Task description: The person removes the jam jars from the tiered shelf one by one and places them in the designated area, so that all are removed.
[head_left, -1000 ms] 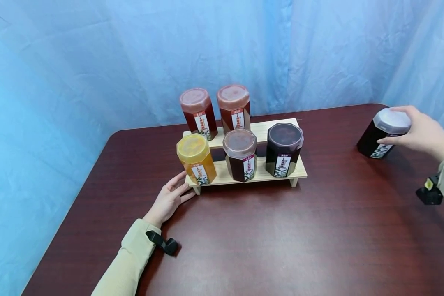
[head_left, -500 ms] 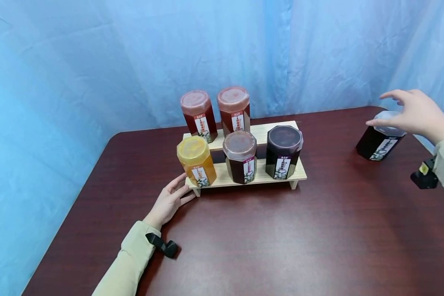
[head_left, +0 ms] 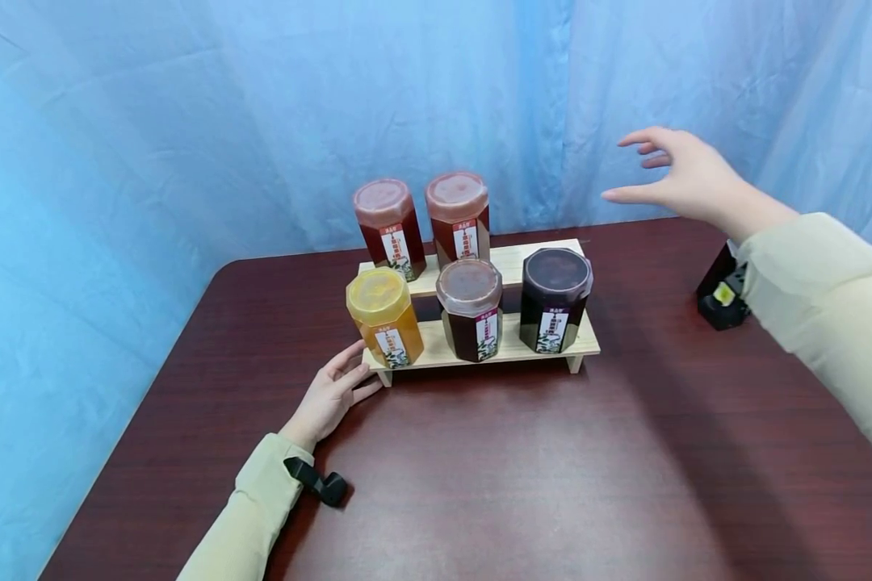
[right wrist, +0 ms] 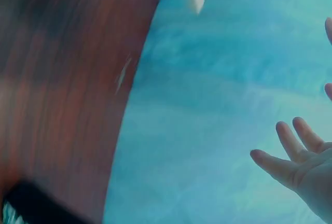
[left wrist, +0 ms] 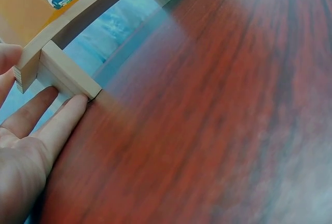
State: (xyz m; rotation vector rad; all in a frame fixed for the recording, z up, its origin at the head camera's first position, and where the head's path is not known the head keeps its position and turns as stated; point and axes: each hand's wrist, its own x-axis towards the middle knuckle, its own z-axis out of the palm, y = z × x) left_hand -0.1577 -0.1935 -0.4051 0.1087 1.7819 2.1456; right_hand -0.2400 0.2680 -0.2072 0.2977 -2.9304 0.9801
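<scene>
My left hand (head_left: pixel 332 395) touches the left end of a two-step wooden rack (head_left: pixel 430 340). In the left wrist view, fairly straight fingers (left wrist: pixel 66 120) press against the rack's leg (left wrist: pixel 70 70), with another fingertip at the board's end. On the lower step stand a yellow jar (head_left: pixel 387 323), a dark jar with pale lid (head_left: pixel 471 323) and a near-black jar (head_left: pixel 555 311). Two red jars (head_left: pixel 388 230) (head_left: pixel 459 226) stand on the upper step. My right hand (head_left: pixel 690 177), fingers spread and holding nothing, hangs above the table's back edge, right of the rack.
Another dark jar (head_left: pixel 715 270) sits at the table's right rear, mostly hidden by my right sleeve (head_left: pixel 821 282) and wrist camera (head_left: pixel 723 307). The reddish-brown table (head_left: pixel 480 468) ends at a blue curtain (head_left: pixel 262 145).
My right hand has let go of the dark jar at the right, lifted off and moved left toward the rack. The left hand stays at the rack's end.
</scene>
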